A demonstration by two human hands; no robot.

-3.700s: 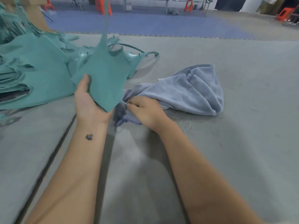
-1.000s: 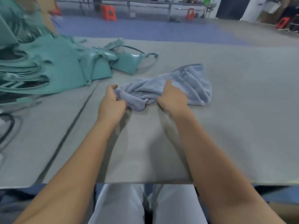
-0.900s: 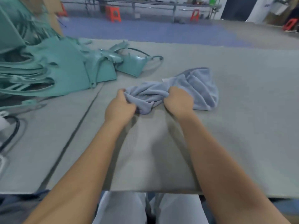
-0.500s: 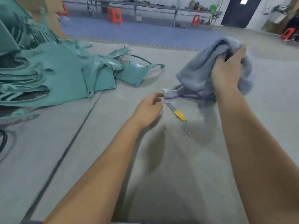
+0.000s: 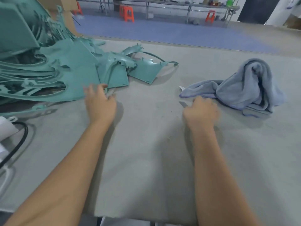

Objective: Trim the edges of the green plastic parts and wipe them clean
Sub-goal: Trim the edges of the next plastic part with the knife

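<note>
A pile of green plastic parts (image 5: 48,75) lies at the left of the grey felt table (image 5: 146,144), with two smaller green panels (image 5: 117,74) at its right end. My left hand (image 5: 99,101) is spread, and its fingertips reach the near edge of the pile. A grey-blue towel (image 5: 244,88) lies crumpled at the right. My right hand (image 5: 200,111) is curled over a knife just left of the towel. Only the knife's grey blade tip (image 5: 183,104) sticks out; its handle is hidden under the hand.
A black cable (image 5: 19,141) and a white object (image 5: 6,128) sit at the table's left edge. The table's front edge runs close to my body. Orange stools (image 5: 127,13) and long benches stand on the blue floor behind.
My right hand has dropped the towel at the right and come down on the knife. My left hand has moved left to the green pile.
</note>
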